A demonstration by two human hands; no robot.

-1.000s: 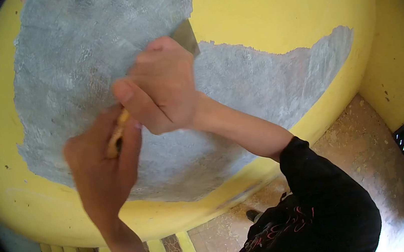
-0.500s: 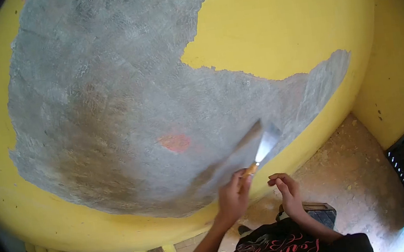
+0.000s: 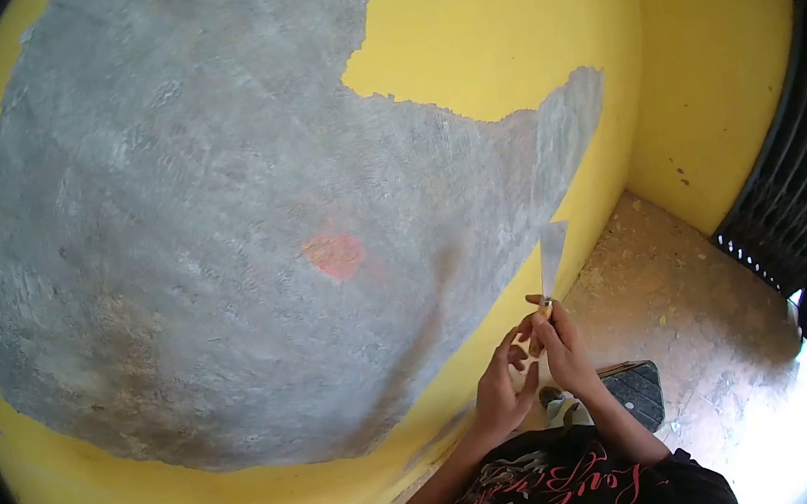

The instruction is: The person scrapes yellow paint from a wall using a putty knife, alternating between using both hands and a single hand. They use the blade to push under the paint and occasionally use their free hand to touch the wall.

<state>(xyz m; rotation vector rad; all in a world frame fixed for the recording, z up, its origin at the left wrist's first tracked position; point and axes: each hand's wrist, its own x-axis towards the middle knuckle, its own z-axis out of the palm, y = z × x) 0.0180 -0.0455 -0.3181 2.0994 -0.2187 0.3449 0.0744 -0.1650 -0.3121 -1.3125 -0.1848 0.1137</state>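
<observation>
A putty knife (image 3: 553,256) with a flat metal blade and a short wooden handle points up beside the slanting lower edge of the bare patch. My right hand (image 3: 568,358) is closed around its handle. Just left of the handle's lower end, my left hand (image 3: 503,393) is open, fingers apart and curved toward it. Before me, a large rough grey patch (image 3: 219,224) of exposed wall is framed by yellow paint (image 3: 496,19) with ragged edges. A pinkish-red spot (image 3: 334,256) marks the middle of the grey area.
A dark slatted metal gate (image 3: 788,144) stands at the right, past the wall corner. Brown floor (image 3: 657,261) with scattered flakes lies below. Near my feet is a black textured object (image 3: 636,395). Bright light falls on the floor at lower right.
The putty knife has passed from my left hand to my right hand and come away from the grey surface. My left hand has opened. The view has turned toward the right.
</observation>
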